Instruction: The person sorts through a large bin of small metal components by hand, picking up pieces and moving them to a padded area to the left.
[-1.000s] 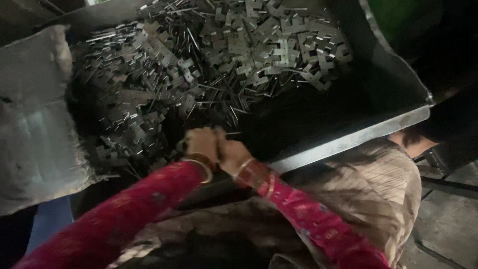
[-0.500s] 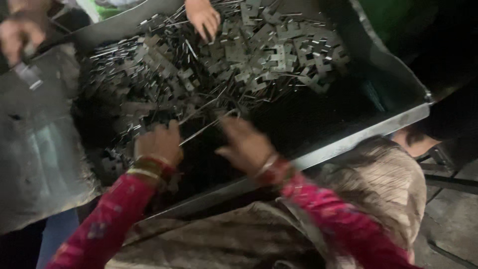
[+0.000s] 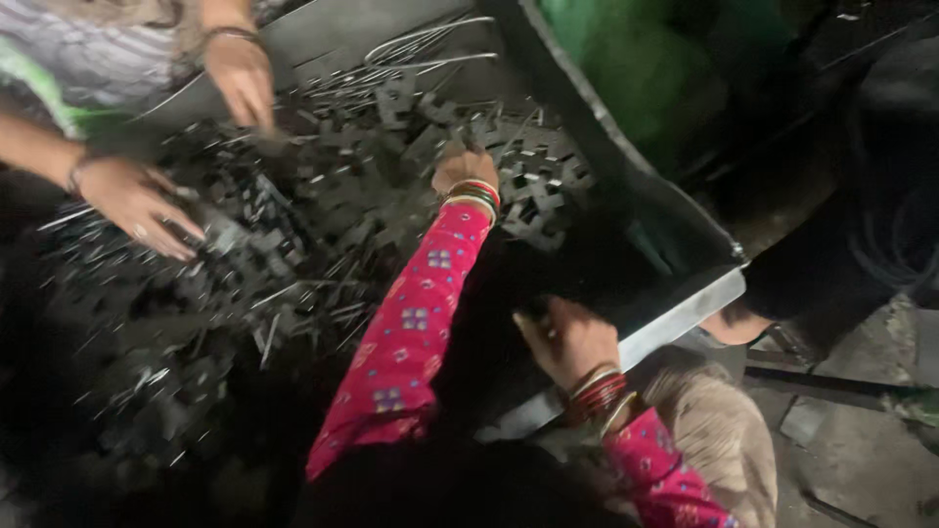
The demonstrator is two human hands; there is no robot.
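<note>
Reaching into the metal tray (image 3: 685, 313), left hand (image 3: 462, 166) sits on the stamped parts (image 3: 391, 196), fingers hidden (can't tell grip). Right hand (image 3: 562, 337) curled loosely nr tray edge. Dim room, concrete floor (image 3: 861, 450).

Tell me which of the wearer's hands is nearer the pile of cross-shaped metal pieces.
Left. The left hand reaches into the pile of cross-shaped metal pieces, touching it. The right hand is back by the tray's front edge.
</note>
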